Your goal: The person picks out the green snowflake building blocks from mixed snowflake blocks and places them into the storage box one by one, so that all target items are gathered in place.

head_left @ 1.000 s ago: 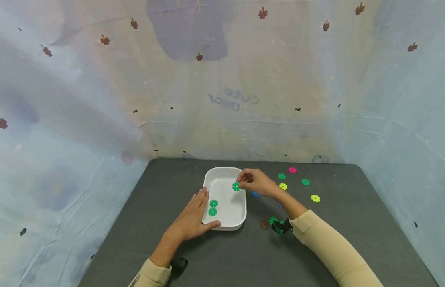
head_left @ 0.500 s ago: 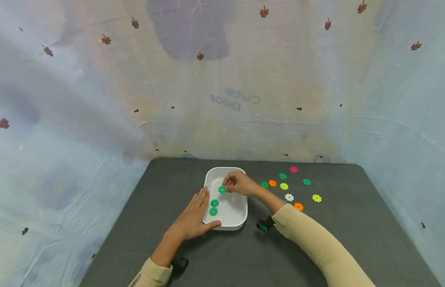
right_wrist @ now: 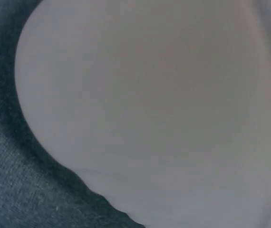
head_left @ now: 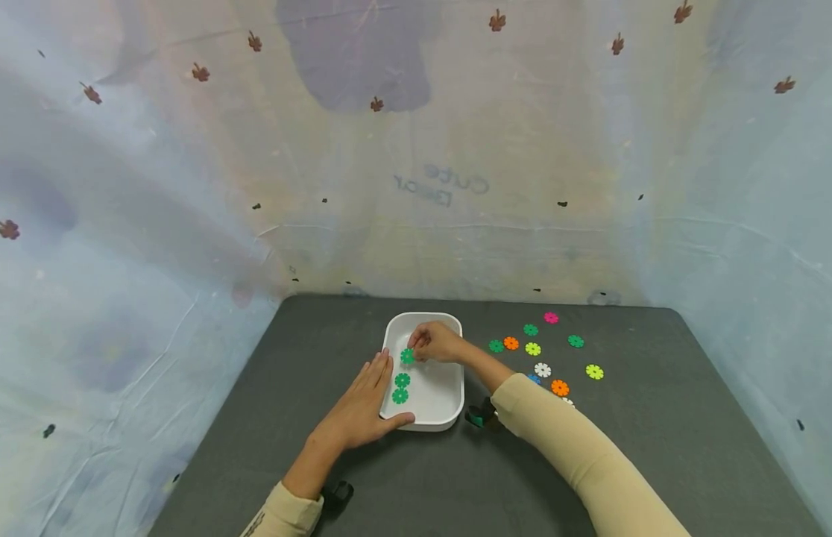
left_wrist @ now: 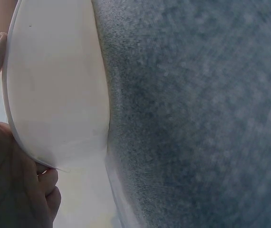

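A white rectangular tray (head_left: 443, 399) stands on the grey table. My left hand (head_left: 358, 406) rests along its left side with fingers straight, the thumb over the near rim. In the left wrist view the same hand (left_wrist: 21, 185) lies against the tray's outer wall (left_wrist: 59, 85). Over the tray's far left part, my right hand (head_left: 435, 343) pinches a green flower-shaped disc (head_left: 407, 356). Two more green discs (head_left: 401, 388) lie inside the tray, one behind the other, near its left wall. The right wrist view is filled by the tray wall (right_wrist: 150, 104).
Right of the tray, several loose discs are scattered, among them a pink one (head_left: 551, 318), an orange one (head_left: 560, 388), a white one (head_left: 542, 370) and a yellow one (head_left: 594, 371). The right sleeve (head_left: 563, 440) hides part of that area. A patterned sheet (head_left: 416, 246) hangs behind the table.
My right hand has moved left across the tray with the green disc, from its right rim to near the left wall. The left hand has stayed in place.
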Available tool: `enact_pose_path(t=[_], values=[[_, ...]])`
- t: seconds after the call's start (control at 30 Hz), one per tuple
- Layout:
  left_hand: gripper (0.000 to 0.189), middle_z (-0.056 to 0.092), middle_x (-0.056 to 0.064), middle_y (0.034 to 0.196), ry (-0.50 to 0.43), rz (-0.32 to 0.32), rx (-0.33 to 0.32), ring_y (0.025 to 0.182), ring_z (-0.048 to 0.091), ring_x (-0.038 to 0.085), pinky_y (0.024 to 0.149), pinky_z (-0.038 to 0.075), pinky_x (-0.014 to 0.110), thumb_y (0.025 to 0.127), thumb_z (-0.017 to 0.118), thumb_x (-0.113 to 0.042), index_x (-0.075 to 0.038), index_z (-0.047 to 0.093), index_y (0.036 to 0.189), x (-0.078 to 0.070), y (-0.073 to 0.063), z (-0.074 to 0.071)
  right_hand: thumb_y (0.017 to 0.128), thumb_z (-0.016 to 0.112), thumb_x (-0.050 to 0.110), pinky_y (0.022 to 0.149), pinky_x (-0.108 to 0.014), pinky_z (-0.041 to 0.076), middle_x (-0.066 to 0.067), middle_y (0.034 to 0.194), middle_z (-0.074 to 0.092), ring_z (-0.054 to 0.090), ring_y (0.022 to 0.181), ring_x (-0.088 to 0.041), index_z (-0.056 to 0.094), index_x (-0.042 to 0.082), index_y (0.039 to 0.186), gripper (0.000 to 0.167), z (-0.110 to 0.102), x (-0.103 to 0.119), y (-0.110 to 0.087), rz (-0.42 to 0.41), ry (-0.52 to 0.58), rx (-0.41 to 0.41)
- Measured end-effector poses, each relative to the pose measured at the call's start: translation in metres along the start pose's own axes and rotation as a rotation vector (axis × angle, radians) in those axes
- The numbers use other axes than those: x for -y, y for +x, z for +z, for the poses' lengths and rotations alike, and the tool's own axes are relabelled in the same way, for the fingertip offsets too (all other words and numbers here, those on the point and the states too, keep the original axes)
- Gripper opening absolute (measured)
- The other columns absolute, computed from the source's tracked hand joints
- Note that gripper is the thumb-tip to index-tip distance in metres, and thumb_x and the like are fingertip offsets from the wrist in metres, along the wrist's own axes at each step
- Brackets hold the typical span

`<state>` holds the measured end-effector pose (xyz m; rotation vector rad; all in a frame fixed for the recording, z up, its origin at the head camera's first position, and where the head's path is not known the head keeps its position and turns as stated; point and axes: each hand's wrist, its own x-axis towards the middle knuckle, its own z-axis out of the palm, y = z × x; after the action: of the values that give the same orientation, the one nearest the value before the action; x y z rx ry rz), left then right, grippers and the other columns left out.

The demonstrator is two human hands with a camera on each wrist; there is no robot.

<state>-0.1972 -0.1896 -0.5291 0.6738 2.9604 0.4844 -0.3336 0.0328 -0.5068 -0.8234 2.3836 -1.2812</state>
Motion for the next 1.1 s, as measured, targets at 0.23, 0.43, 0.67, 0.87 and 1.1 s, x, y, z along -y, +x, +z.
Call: enact_pose_path(t=[0.23,0.43,0.67,0.87,1.1], values=[[0.120,-0.001,0.015,0.180,0.006,0.008,-0.012,0.167,0.001,0.027,0.135,0.011,0.050,0.097,0.058,-0.078,0.001,0.007,0.171,0.000,0.001,0.001,0.090,0.076,-0.010,0.065,-0.020,0.057,-0.006,0.081,0.069,0.061,0.069,-0.008,0.074,-0.008,0.103,0.013,0.010,-0.007,0.008,0.058,-0.035,-0.007],[0.119,0.003,0.018,0.180,0.011,0.027,-0.028,0.167,0.003,0.029,0.135,0.013,0.052,0.097,0.058,-0.078,0.004,0.011,0.170,0.000,0.000,0.002,0.090,0.078,-0.009,0.066,-0.022,0.060,-0.004,0.081,0.068,0.062,0.070,-0.010,0.074,-0.006,0.102,0.013,0.016,-0.010,0.012,0.085,-0.029,-0.012],[0.120,0.005,0.018,0.180,0.002,0.036,-0.057,0.167,0.006,0.031,0.134,0.015,0.053,0.097,0.057,-0.080,0.003,0.012,0.170,0.001,-0.001,0.004,0.089,0.081,-0.006,0.065,-0.019,0.052,-0.003,0.082,0.071,0.061,0.072,-0.007,0.075,-0.002,0.098,0.011,0.015,-0.010,0.010,0.017,-0.134,-0.043],[0.119,0.007,0.019,0.180,-0.009,0.037,-0.059,0.167,0.008,0.033,0.133,0.017,0.055,0.097,0.059,-0.078,0.003,0.011,0.170,0.001,-0.001,0.005,0.094,0.077,-0.004,0.072,-0.023,0.055,-0.008,0.088,0.073,0.064,0.078,-0.010,0.075,-0.003,0.100,0.006,0.001,0.002,-0.003,-0.065,-0.164,-0.051],[0.119,0.004,0.018,0.180,-0.001,0.007,-0.034,0.167,0.006,0.031,0.134,0.013,0.053,0.097,0.061,-0.076,0.004,0.012,0.170,-0.002,-0.001,0.000,0.099,0.077,0.004,0.083,-0.031,0.061,-0.007,0.096,0.073,0.069,0.087,-0.015,0.075,-0.001,0.109,0.012,-0.028,0.014,-0.031,-0.079,-0.157,-0.046]])
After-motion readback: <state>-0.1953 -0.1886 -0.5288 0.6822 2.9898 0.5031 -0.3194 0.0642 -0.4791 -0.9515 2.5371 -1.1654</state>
